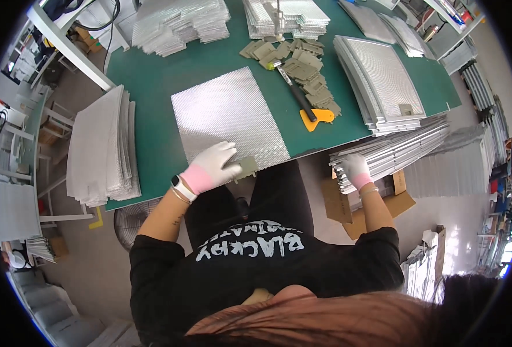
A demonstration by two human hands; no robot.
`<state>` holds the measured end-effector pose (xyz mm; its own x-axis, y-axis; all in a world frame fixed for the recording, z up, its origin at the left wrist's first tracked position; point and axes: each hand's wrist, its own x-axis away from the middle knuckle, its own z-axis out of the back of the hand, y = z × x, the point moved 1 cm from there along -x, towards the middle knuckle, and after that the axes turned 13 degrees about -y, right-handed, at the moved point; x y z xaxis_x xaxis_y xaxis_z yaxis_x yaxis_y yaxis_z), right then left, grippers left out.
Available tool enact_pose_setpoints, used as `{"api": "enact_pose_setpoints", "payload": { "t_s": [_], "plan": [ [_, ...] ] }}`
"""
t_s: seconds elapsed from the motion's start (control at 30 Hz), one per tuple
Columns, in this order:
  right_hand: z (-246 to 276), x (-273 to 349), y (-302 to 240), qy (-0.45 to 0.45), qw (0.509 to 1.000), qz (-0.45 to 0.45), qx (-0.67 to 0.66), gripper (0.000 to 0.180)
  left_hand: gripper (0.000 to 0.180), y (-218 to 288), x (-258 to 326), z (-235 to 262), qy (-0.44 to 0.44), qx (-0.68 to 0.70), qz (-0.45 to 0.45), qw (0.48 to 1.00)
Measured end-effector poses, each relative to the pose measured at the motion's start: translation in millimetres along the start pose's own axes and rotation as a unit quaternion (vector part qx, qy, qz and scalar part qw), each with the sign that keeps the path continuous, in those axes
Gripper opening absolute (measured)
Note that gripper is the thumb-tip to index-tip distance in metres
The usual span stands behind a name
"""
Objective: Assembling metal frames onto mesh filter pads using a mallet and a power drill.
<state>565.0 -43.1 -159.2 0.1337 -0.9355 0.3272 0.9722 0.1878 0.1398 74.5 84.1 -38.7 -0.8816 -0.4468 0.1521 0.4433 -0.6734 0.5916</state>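
A silver mesh sheet (227, 115) lies flat on the green table mat (152, 87). My left hand (212, 166), in a white glove with a pink cuff, rests on the sheet's near corner and holds a small olive-grey clip (247, 166) at the table's front edge. My right hand (355, 169), gloved the same way, reaches down to the right and grips the end of a stack of long metal frame strips (394, 151) lying below the table's edge.
A pile of olive-grey clips (305, 69) and a mallet with a yellow handle end (302, 98) lie beyond the sheet. Finished framed mesh panels (383, 81) are stacked right. Mesh sheet stacks sit far left (102, 144) and at the back (180, 23). Cardboard boxes (354, 208) stand below.
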Motion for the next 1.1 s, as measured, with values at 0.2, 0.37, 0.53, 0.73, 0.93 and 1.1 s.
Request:
{"api": "enact_pose_setpoints", "payload": {
  "t_s": [0.2, 0.37, 0.53, 0.73, 0.93, 1.1],
  "plan": [
    [14, 2, -26, 0.056, 0.991, 0.014, -0.124, 0.021, 0.059, 35, -10, -9, 0.004, -0.168, 0.128, 0.978],
    [23, -9, -24, -0.026, 0.998, 0.012, -0.058, 0.014, 0.055, 12, -9, 12, 0.049, -0.15, 0.069, 0.985],
    [17, -10, -28, -0.076, 0.994, 0.02, -0.071, 0.013, 0.063, 10, -21, 13, 0.065, -0.192, 0.04, 0.979],
    [172, 30, -167, 0.15, 0.921, 0.301, -0.197, 0.008, 0.027, 59, -5, -72, 0.205, 0.133, -0.092, 0.965],
    [235, 35, -262, 0.349, 0.767, 0.499, -0.202, 0.015, 0.047, 100, -52, -86, 0.045, 0.521, -0.087, 0.848],
    [155, 39, -227, 0.129, 0.479, 0.146, -0.856, 0.024, 0.04, 81, 26, -28, 0.308, 0.312, -0.256, 0.861]
  ]
}}
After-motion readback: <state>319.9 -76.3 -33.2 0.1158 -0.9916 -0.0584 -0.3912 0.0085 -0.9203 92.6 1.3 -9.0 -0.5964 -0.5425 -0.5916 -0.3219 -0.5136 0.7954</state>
